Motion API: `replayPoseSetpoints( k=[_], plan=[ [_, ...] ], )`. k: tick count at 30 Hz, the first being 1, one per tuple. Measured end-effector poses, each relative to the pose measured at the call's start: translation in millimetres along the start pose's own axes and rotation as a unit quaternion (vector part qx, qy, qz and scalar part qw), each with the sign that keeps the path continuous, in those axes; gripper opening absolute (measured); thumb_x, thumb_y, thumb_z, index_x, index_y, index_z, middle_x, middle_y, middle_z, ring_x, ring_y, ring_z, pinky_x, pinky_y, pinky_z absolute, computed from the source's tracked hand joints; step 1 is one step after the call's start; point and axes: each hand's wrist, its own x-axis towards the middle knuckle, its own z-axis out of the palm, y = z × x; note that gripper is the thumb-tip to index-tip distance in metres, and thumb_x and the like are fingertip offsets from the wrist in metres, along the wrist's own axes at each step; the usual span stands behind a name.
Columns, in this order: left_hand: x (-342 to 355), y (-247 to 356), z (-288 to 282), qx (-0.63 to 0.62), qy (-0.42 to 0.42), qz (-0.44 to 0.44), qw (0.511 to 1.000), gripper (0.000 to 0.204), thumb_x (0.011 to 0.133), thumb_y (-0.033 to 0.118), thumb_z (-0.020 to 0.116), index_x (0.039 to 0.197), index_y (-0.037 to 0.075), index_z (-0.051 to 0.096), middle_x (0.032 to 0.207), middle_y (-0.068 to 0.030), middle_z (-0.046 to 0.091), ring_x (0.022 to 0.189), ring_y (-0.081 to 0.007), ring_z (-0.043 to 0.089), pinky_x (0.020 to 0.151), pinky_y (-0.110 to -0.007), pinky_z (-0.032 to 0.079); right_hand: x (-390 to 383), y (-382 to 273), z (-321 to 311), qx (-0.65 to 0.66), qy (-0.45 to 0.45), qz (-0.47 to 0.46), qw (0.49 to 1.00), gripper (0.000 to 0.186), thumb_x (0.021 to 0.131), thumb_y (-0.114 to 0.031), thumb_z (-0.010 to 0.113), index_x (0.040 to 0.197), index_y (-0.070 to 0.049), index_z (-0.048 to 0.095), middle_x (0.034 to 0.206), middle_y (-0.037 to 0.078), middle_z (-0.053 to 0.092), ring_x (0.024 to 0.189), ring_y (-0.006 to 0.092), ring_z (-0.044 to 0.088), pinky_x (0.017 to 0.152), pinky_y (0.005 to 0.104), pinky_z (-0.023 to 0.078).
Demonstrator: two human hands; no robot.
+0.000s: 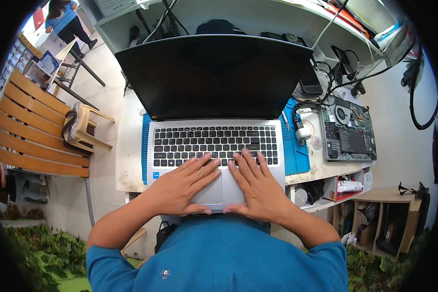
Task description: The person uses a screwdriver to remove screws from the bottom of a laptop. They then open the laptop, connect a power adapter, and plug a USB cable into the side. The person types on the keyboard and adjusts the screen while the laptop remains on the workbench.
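A silver laptop [155,194] lies unfolded before me, its dark screen [214,78] tilted back above a black keyboard [199,139]. My left hand [182,185] rests flat on the palm rest with its fingers stretched toward the lower keys, covering part of the touchpad [210,193]. Beside it, my right hand [258,187] lies on the palm rest too, fingers spread and tips on the lower right keys. Neither hand holds anything. Both thumbs lie along the laptop's front edge.
Under the laptop is a blue work mat [297,158] on a white bench [130,146]. To the right sits an opened laptop base [349,129] with bare internals, near tangled cables [333,80]. A wooden bench [39,131] and a stool [85,126] stand left. A person [65,22] is far left.
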Motion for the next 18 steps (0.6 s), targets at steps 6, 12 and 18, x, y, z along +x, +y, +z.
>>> replayPoseSetpoints(
  k=[6,12,18],
  plan=[
    [9.1,-14.9,-1.8,0.124,0.149,-0.195,0.961,0.096,0.096,0.071,0.07,0.164,0.005,0.051,0.172,-0.0221,0.045,0.163,-0.0421,0.037,0.135,-0.054,0.03,0.5,-2.0,0.8,0.026,0.022,0.003,0.999,0.104,0.106,-0.072,0.053,0.167,0.01,0.036,0.172,0.032,0.037,0.168,0.0467,0.022,0.136,0.061,0.014],
    [24.8,-7.6,-17.8,-0.054,0.07,0.001,0.996,0.082,0.097,0.064,0.074,0.156,0.008,0.062,0.166,-0.0237,0.053,0.159,-0.0439,0.043,0.133,-0.053,0.034,-0.4,13.9,-10.7,0.06,0.088,0.048,0.993,0.097,0.107,-0.061,0.059,0.163,0.015,0.036,0.172,0.035,0.036,0.167,0.0494,0.021,0.137,0.0605,0.014],
    [18.8,4.2,-5.3,-0.167,-0.05,0.168,0.97,0.079,0.097,0.063,0.076,0.158,0.014,0.063,0.171,-0.0219,0.049,0.16,-0.0395,0.045,0.134,-0.052,0.033,9.3,43.6,-2.8,0.001,0.094,0.115,0.989,0.102,0.104,-0.064,0.063,0.164,0.015,0.035,0.173,0.036,0.031,0.168,0.0493,0.019,0.137,0.0607,0.013]
  ],
)
